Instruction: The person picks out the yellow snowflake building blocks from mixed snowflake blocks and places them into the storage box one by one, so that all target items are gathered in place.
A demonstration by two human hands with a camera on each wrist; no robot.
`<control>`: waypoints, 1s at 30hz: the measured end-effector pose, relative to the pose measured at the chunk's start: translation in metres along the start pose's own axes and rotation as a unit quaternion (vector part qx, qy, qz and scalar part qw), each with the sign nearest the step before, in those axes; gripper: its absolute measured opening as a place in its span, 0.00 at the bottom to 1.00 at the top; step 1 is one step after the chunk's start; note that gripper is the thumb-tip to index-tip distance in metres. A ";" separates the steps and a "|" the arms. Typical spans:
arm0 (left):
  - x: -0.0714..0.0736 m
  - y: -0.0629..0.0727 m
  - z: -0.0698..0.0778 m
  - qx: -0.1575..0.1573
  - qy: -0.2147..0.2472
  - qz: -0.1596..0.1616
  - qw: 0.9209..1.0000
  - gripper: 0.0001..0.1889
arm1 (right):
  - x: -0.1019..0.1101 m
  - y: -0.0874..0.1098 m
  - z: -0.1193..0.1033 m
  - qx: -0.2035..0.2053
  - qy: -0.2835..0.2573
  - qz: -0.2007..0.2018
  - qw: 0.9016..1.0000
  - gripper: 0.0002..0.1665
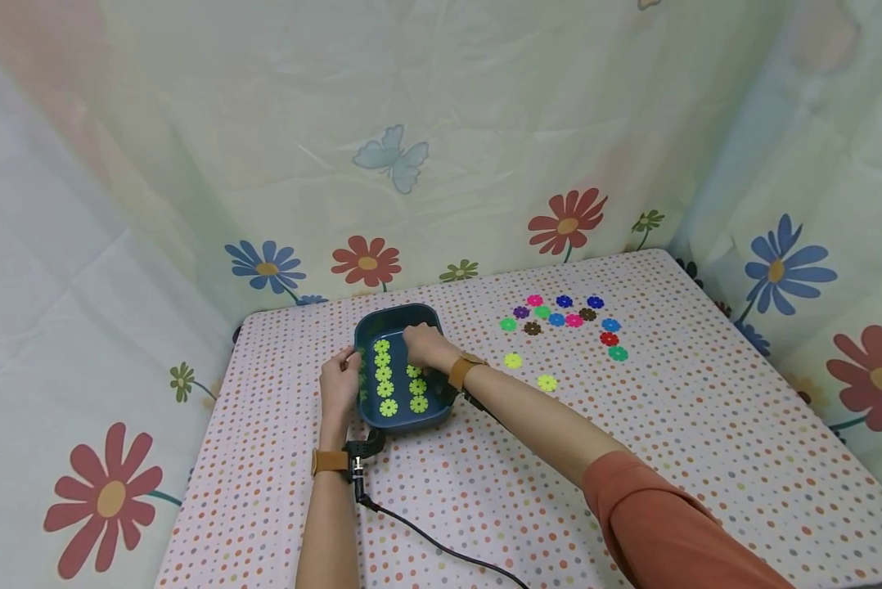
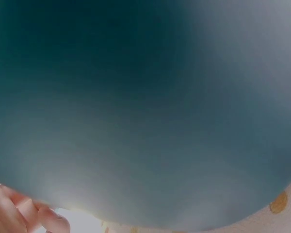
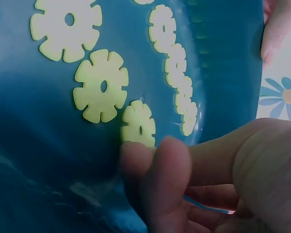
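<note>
A dark blue rectangular tray [image 1: 404, 423] stands on the table. Its left rim is in the grip of my left hand [image 1: 340, 380]; in the left wrist view the tray's blurred wall fills most of the picture, with fingers [image 2: 14, 213] at the lower left corner. My right hand [image 1: 429, 348] reaches inside over the right edge. There, thumb and forefinger come together at the edge of a yellow flower-shaped disc [image 3: 138, 124], partly hiding it. Two more yellow discs [image 3: 102, 86] lie in line with it. A second row of several yellow discs [image 1: 384, 373] runs along the tray's left side.
Two yellow discs [image 1: 547, 383] lie on the dotted tablecloth [image 1: 485, 491] right of the tray. Farther right and back are several discs in pink, blue, green, brown, purple and red [image 1: 573, 320]. A black cable [image 1: 441, 546] trails from the left wrist. Flowered curtain [image 1: 463, 204] surrounds the table.
</note>
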State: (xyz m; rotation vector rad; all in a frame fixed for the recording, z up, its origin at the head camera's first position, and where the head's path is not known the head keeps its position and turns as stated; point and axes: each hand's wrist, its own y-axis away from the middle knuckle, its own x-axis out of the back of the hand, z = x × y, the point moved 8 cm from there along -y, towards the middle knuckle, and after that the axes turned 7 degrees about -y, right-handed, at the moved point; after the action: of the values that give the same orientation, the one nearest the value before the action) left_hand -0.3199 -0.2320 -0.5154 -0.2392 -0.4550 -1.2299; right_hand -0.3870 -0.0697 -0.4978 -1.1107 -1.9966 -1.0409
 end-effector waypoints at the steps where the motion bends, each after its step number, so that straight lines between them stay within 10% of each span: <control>1: 0.000 0.000 0.000 0.000 0.000 0.000 1.000 0.23 | 0.000 0.001 0.000 -0.001 0.002 -0.001 1.000 0.23; 18: 0.000 0.001 0.001 0.002 -0.002 0.000 1.000 0.24 | 0.013 0.009 -0.008 0.055 -0.027 0.029 0.998 0.06; 24: 0.000 0.002 0.001 -0.006 0.001 0.004 1.000 0.24 | 0.031 0.023 -0.011 0.103 -0.055 0.057 0.992 0.28; 30: 0.000 0.001 0.000 -0.006 -0.005 0.004 1.000 0.24 | 0.053 0.034 0.000 0.121 -0.089 0.099 0.984 0.09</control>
State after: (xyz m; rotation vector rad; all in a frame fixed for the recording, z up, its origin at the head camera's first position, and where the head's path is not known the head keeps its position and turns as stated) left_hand -0.3191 -0.2313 -0.5151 -0.2563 -0.4548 -1.2233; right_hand -0.3811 -0.0375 -0.4442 -1.2733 -2.0351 -0.5981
